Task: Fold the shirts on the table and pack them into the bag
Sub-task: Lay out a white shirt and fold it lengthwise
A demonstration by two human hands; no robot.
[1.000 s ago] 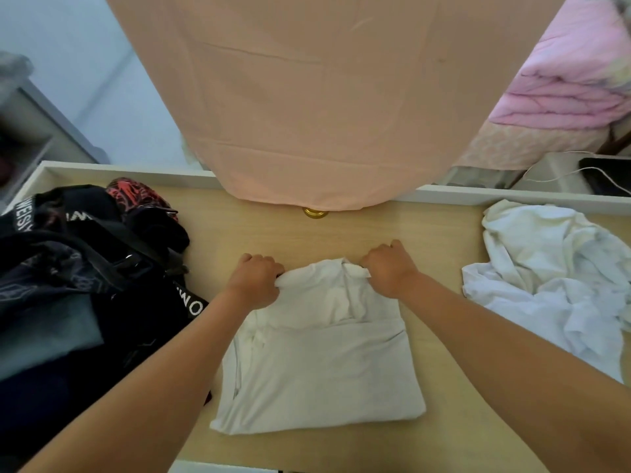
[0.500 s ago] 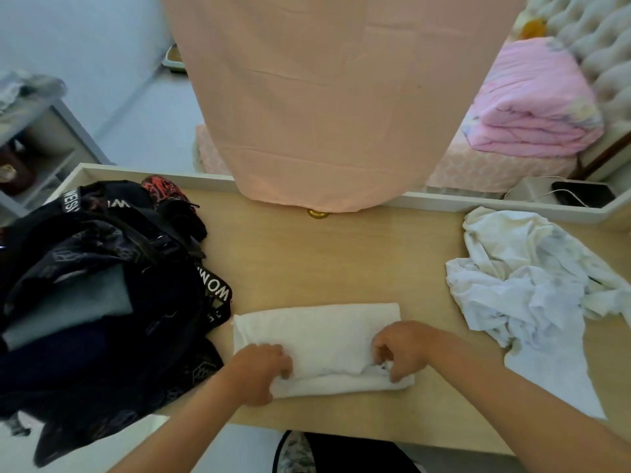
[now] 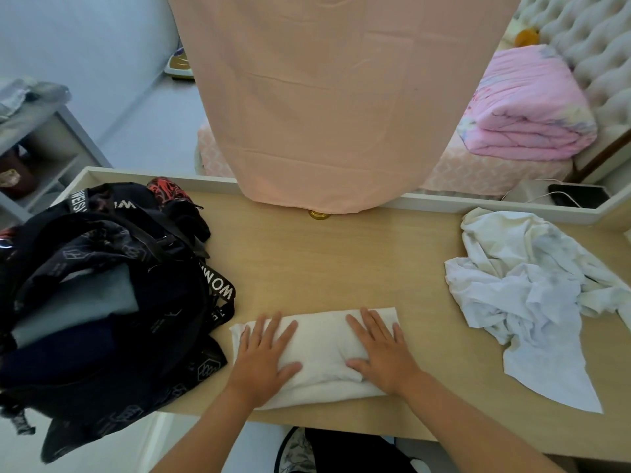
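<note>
Table (image 3: 341, 261) of pale wood. Black bag (image 3: 102, 336) at its left end, gaping, grey and dark cloth already inside: likely part packed. Crumpled white heap (image 3: 519, 295) at the right end, yet to be folded. Folded white shirt (image 3: 322, 346) at the near edge, just beside the bag, probably ready to go in. Left hand (image 3: 263, 363) and right hand (image 3: 382, 360) flat on it, fingers straight, gripping nothing. Pink cloth (image 3: 341, 114) hanging over the far rim, off the route; lettered strap (image 3: 218, 288) near the fold, a possible snag.

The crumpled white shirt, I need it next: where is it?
In the head view, the crumpled white shirt lies at the right end of the table, right of the folded shirt.
</note>
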